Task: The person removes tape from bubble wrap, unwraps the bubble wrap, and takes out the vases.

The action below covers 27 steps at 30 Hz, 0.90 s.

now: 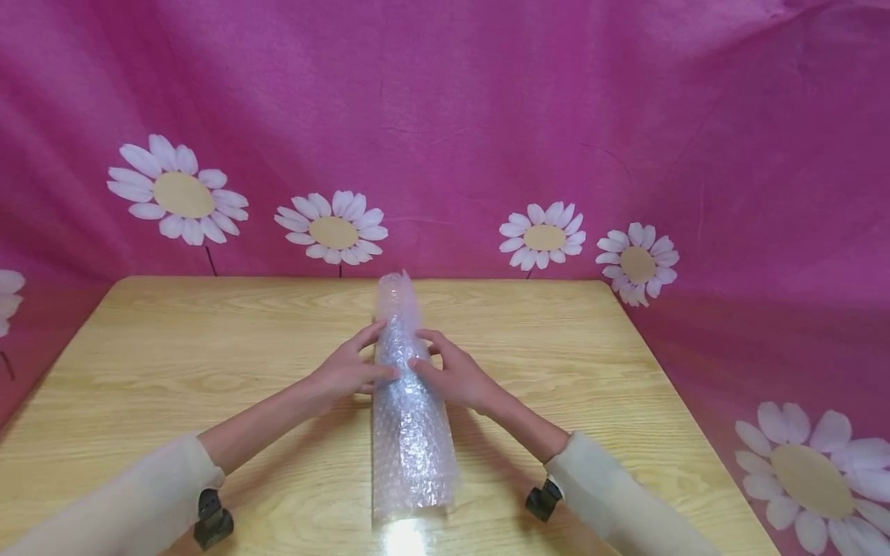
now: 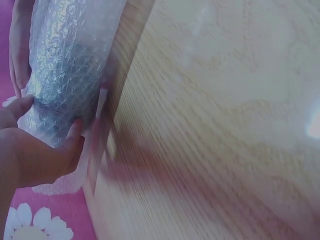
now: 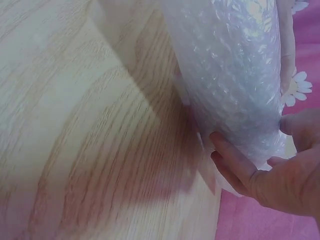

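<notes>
A long roll of bubble wrap (image 1: 413,455) lies on the wooden table, its length running from near me toward the back edge. Something bluish-grey shows dimly through the layers (image 2: 67,85); its kind cannot be made out. My left hand (image 1: 351,369) holds the roll's left side around the middle, thumb on top and fingers along the side. Opposite it, my right hand (image 1: 455,372) grips the right side in the same way. The wrist views show the left hand (image 2: 37,152) and the right hand (image 3: 280,177) with fingertips touching the plastic low on each side.
The light wooden table (image 1: 208,332) extends on both sides of the roll. Behind it and to the right hangs a pink cloth (image 1: 445,139) with large white daisies. A black strap-like device (image 1: 212,519) sits at the left forearm, another (image 1: 544,500) at the right.
</notes>
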Tool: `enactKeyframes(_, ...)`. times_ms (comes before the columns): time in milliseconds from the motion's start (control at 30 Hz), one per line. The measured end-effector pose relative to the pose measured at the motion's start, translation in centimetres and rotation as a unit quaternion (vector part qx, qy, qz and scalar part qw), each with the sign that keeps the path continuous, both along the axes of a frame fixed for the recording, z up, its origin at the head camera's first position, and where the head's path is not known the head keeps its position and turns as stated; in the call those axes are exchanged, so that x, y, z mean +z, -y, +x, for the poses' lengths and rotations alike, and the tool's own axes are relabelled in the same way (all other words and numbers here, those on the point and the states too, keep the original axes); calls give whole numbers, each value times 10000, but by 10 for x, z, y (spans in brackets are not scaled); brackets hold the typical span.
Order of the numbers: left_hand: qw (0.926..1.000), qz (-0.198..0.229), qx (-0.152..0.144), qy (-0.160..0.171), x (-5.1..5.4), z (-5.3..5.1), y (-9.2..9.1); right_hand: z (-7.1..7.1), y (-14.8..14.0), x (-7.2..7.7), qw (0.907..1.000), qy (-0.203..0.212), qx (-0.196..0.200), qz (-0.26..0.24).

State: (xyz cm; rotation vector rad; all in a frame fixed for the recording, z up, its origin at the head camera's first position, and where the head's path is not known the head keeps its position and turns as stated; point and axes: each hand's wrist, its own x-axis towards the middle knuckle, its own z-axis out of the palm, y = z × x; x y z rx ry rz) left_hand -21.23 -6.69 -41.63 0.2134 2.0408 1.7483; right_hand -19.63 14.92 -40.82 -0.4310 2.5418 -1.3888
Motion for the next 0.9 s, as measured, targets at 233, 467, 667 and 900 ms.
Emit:
enactKeyframes(233, 9999, -46, -96, 19, 2, -1, 9, 0, 9, -2, 9998, -70, -30, -170)
enactKeyframes(467, 9998, -159, -84, 23, 1, -2, 12, -1, 13, -7, 9998, -136, -13, -127)
enactKeyframes(667, 9999, -114, -115, 17, -1, -2, 12, -2, 13, -9, 9999, -107, -43, 64)
enactKeyframes(900, 9997, -220, -113, -77, -3, -2, 12, -2, 11, -9, 9999, -127, 41, 40)
